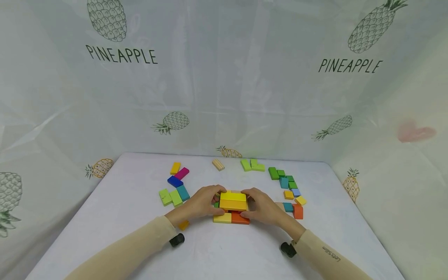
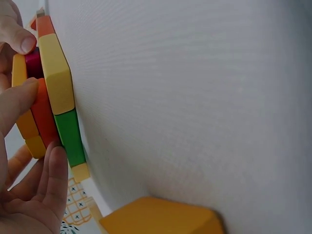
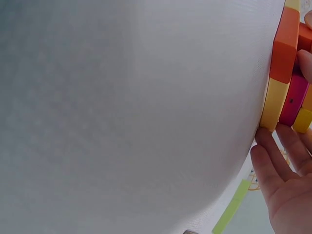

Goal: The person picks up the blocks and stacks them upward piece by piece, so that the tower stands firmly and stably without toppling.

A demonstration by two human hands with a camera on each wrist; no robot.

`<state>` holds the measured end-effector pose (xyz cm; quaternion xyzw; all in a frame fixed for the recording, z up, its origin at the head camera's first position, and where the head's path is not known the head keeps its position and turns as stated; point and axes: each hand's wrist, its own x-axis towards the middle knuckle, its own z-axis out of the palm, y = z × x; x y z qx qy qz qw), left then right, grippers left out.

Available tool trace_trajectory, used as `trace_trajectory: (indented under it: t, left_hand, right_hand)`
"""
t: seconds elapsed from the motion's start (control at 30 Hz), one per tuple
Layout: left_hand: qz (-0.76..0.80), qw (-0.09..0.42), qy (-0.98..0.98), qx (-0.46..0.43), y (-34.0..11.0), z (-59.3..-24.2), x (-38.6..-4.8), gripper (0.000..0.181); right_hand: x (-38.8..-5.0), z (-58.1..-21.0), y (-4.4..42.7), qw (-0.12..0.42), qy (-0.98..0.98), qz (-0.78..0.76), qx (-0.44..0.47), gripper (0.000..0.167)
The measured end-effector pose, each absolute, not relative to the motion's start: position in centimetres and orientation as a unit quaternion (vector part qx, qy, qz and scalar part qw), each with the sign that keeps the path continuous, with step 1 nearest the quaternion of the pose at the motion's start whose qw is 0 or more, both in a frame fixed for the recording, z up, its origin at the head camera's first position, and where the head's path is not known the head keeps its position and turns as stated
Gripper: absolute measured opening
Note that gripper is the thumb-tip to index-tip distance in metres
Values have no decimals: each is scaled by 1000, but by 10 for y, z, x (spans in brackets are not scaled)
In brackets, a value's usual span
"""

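Observation:
A low layered stack of blocks stands mid-table, with an orange-yellow block (image 1: 232, 205) and a yellow block (image 1: 233, 196) on top. Its bottom layer shows a pale yellow block (image 1: 222, 218) and an orange-red block (image 1: 240, 218) at the front. From the left, my left hand (image 1: 205, 200) holds the stack's side, thumb at the front corner; the left wrist view has its thumb on the upper layers, near an orange block (image 2: 45, 113). On the other side my right hand (image 1: 261, 206) holds the stack, fingers beside a magenta block (image 3: 294, 100) in the right wrist view.
Left of the stack lie light green (image 1: 165, 197), teal (image 1: 183, 192), blue (image 1: 175, 181) and magenta blocks (image 1: 182, 173). Wooden pieces (image 1: 218, 165) and light green blocks (image 1: 257, 167) lie behind. Green (image 1: 273, 173), yellow (image 1: 300, 200) and orange-red blocks (image 1: 298, 211) sit right.

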<state>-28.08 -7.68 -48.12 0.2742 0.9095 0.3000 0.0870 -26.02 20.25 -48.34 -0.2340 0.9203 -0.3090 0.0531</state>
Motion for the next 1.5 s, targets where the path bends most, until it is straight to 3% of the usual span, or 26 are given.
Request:
trace_trajectory:
  t: [0.27,0.6,0.87,1.03,1.37,1.5]
  left_hand:
    - [326,95,904,260,-92,-478,-288,81]
    - [291,16,924,247,-173,-444,-345,48]
    - [183,65,939,284,-222,-453,-383,37]
    - [154,49,945,285,-228,-457,-389,42]
    - [169,46,962,207,-219,-467,-398,65]
    - [152,34,964,214,-217,-471,-401,65]
  right_hand:
    - [-259,-483,203,53,916,-319,-238,71]
    - [-259,-481,204,58,918,-315,-235,75]
    - [-258,-483,204,69,914,-318,-242,75]
    - [-258,-484,204,66,916,-314,-240,76]
    - [-260,-485,205,66,918,-309,-240,76]
    - [-259,-485,206,68,916,-314,-238,75]
